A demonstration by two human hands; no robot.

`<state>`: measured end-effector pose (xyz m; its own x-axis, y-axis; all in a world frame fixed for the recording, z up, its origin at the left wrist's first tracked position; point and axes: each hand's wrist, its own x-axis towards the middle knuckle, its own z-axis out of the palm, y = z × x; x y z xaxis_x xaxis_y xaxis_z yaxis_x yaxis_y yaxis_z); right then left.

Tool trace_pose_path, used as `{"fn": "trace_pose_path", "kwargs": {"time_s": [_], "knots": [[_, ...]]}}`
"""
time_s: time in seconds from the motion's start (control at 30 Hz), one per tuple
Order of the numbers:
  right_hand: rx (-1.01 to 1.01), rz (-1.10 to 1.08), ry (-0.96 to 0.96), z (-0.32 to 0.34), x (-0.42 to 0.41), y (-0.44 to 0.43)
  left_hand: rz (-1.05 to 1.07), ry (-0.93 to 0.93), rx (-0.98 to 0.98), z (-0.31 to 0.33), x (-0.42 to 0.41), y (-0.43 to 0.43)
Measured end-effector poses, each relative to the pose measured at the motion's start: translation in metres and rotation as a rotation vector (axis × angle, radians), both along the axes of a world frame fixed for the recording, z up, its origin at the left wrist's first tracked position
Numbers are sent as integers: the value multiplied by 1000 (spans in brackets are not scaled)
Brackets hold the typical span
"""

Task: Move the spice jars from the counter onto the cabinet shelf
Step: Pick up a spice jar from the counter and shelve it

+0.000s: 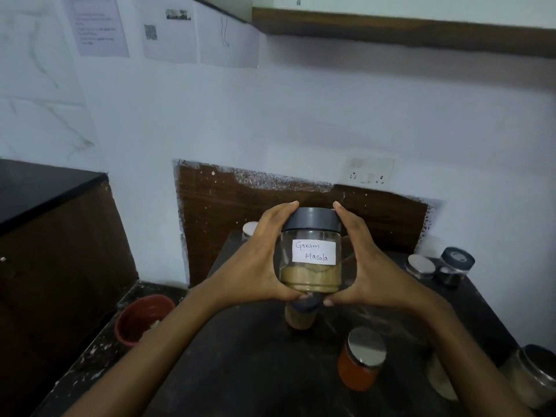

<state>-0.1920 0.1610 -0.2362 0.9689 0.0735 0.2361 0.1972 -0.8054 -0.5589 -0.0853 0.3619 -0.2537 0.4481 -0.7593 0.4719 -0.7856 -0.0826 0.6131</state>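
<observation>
A clear jar [311,251] with a dark grey lid, tan powder and a white label reading "Garam Masala" is held up above the dark counter [246,368]. My left hand [264,260] grips its left side and my right hand [367,266] grips its right side, thumbs under the base and fingertips at the lid. Below it on the counter stands a small tan jar [301,316] with a dark lid. An orange jar [359,361] with a steel lid stands to the right. A wooden shelf edge [406,31] runs along the top.
More jars stand at the counter's right: a steel-lidded one [420,266], a dark-lidded one [455,267] and a large one [532,377] at the edge. Another steel lid [249,230] shows behind my left hand. A red pot [141,319] sits left of the counter. A wall socket [368,171] is on the wall.
</observation>
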Motion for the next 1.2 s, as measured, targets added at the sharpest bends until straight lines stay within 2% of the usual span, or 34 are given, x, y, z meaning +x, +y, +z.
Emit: {"fn": "trace_pose_path", "kwargs": {"time_s": [0.23,0.47,0.63,0.83,1.03,1.2], "knots": [[-34,-2,-183,77,64,-50,42,-224,-46,84,66,-49],[-150,39,-527,190,140,-96,204,-559,-114,202,129,-96],[-221,73,-676,250,188,-114,320,-687,-114,263,163,-113],[-253,41,-766,294,236,-123,421,-786,-126,307,202,-126],[-259,1,-799,315,276,-131,446,-821,-145,327,239,-144],[-257,-25,-792,327,308,-132,402,-727,-89,343,269,-145]]}}
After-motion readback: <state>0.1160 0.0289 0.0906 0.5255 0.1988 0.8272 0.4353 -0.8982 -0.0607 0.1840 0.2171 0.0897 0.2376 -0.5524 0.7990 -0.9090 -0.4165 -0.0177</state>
